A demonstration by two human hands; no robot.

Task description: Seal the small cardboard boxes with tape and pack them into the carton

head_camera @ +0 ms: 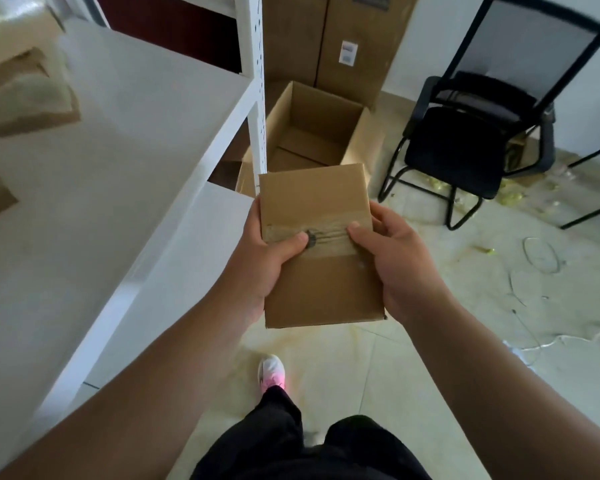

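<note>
A box (321,285) is held mid-air at the centre. Its 9 o'clock side is gripped by the left hand (265,259) and its 3 o'clock side by the right hand (400,268), with the fingers curled round it and the thumbs laid on the tape (331,233). An open carton (326,98) is seen on the floor (395,358) at 12 o'clock.

Small box (321,278): plain brown cardboard, crossed by one band of clear glossy tape (329,237) with a dark smudge at its centre. Carton (364,133): same plain brown, unprinted. Shelf (118,133): white. Chair (458,150): black seat and frame, grey mesh back. Floor (430,341): pale cream tiles. Scraps (510,197): yellow-green. Shoe (272,372): white fading to pink. Trousers (278,438): black.
</note>
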